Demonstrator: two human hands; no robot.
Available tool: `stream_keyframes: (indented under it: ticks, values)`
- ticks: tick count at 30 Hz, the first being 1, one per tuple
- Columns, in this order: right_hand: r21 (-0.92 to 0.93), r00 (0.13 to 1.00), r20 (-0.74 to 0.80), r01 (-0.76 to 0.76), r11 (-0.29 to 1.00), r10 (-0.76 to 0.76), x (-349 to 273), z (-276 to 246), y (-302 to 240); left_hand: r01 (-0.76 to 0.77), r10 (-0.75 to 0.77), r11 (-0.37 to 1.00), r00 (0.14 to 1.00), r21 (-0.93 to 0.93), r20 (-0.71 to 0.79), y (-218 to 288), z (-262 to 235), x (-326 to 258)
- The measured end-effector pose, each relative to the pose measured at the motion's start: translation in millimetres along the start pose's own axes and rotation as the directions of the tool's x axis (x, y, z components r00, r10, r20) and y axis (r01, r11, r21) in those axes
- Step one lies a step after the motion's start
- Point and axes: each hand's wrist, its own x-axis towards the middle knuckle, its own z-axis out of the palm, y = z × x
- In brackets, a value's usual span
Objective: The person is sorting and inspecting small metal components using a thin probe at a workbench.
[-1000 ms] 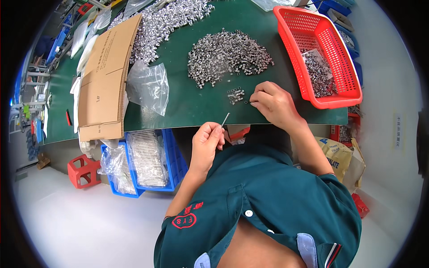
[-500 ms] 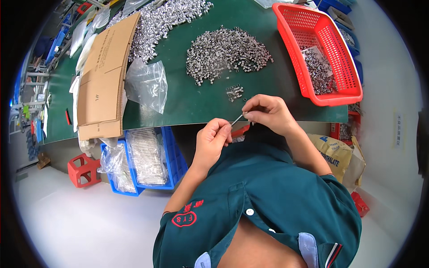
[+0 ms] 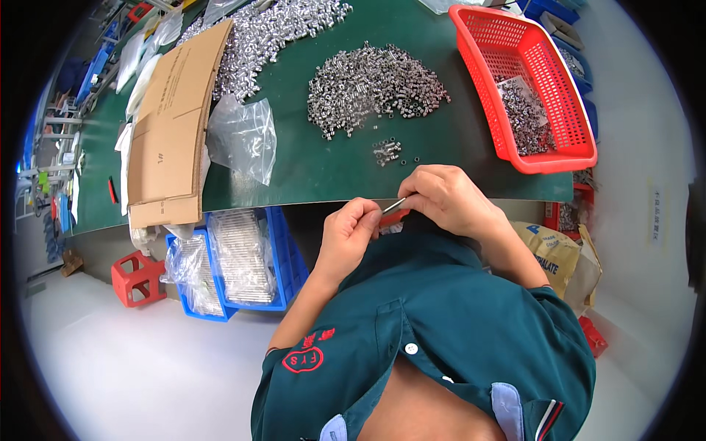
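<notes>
At the near edge of the green table (image 3: 309, 173), pinches a slim metal rod (image 3: 393, 206) tight in left hand (image 3: 351, 229) and right hand (image 3: 448, 202).

Factory workshop, small metal parts. Big green bench (image 3: 309, 173) w/ pile (image 3: 375, 88) of tiny silvery pcs, mid-top, & larger heap (image 3: 268, 40) of shiny ones toward upper L. Red basket (image 3: 555, 166), R end, holds more. Blue crates (image 3: 290, 268) under bench, L side, w/ rows of metal pcs in clear plastic; red stool (image 3: 140, 283) on pale floor (image 3: 118, 353). Cardboard (image 3: 173, 125) & clear bag (image 3: 246, 140) on bench, L. Yellowish sack (image 3: 546, 250) below R end; blue bins (image 3: 550, 10) upper R, beyond basket. Metal frames (image 3: 62, 122) far L, too small to ID. Sign (image 3: 654, 213) on white wall (image 3: 625, 253), far R. Dk green shirt (image 3: 456, 309) w/ red chest emblem (image 3: 302, 359) looks like co. uniform.
</notes>
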Motion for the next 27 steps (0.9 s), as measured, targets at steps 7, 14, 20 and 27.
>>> stream_keyframes:
  ticks: [7,14,20,27]
  values:
    - [0.130,0.996,0.010,0.088,0.988,-0.090,-7,16,-5,0.239,-0.161,0.894,0.961,-0.380,0.225,3,0,-1]
    - [0.195,0.944,-0.198,-0.228,0.954,0.266,-10,0,10,0.161,-0.098,0.894,0.981,-0.419,0.167,-1,1,-3]
    - [-0.327,0.961,-0.269,-0.154,0.933,0.065,-1,2,38,0.153,-0.124,0.893,0.988,-0.423,0.097,-8,-1,0]
    - [-0.078,0.941,-0.281,-0.220,0.972,0.190,-2,11,31,0.122,-0.122,0.927,0.992,-0.355,0.021,-10,0,1]
